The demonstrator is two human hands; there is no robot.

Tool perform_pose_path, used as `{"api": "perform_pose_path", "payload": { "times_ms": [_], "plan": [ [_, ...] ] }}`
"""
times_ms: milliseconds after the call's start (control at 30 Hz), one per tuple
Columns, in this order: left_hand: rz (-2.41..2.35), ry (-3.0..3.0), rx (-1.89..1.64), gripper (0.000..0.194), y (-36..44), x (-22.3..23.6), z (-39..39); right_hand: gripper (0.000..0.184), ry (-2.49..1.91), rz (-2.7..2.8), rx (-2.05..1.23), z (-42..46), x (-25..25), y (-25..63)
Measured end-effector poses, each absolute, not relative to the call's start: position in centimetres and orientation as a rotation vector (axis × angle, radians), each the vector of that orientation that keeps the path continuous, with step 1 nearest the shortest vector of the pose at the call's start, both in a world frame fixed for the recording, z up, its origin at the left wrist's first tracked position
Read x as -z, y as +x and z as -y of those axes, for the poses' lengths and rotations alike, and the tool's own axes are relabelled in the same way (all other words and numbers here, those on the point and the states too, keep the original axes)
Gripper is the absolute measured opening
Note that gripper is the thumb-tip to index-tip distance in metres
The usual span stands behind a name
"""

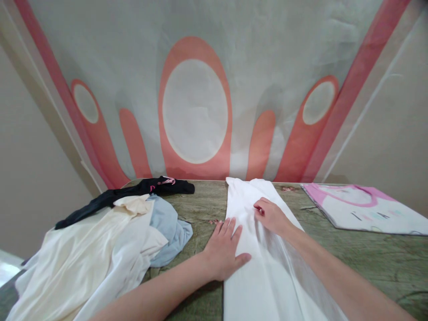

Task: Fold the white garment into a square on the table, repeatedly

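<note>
Crumpled cream and white clothes heap left of the long white cloth, their landmark. Flat on its left edge, the left hand grips nothing; the right hand pinches its middle. Bare green wood-grain table (faintly creased) separates it from a folded pink-and-white shirt rightward.

- Wood-grain tabletop shows in a strip between the clothes pile on the left and the white garment; the left forearm crosses its near part.
- Right of the white garment, a broader stretch reaches the folded T-shirt, with the right forearm across the near side.
- The printed backdrop stands upright behind the far edge.
</note>
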State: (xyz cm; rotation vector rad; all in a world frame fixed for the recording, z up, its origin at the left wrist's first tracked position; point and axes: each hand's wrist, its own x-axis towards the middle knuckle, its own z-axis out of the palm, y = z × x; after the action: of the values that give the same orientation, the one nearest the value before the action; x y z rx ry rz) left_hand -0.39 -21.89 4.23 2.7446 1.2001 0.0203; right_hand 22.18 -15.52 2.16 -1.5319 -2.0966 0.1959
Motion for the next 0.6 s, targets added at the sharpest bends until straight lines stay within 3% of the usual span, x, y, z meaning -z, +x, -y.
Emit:
{"api": "perform_pose_path", "payload": {
  "times_ms": [167, 333, 600],
  "plan": [
    [-1.209, 2.721, -0.066, 0.064, -0.3, -5.1, 21.0, 0.019, -1.455, 2.140, -0.361, 15.5, -2.8, 22.2],
    [-1.340, 2.736, -0.080, 0.063, 0.2, -5.3, 17.7, 0.028, -1.669, 1.974, -0.293, 12.8, -3.8, 25.2],
    [-1.210, 2.820, -0.048, 0.070, 0.1, -2.8, 16.1, 0.049, -1.868, 2.040, -0.142, 11.9, 0.5, 27.2]
  ]
}}
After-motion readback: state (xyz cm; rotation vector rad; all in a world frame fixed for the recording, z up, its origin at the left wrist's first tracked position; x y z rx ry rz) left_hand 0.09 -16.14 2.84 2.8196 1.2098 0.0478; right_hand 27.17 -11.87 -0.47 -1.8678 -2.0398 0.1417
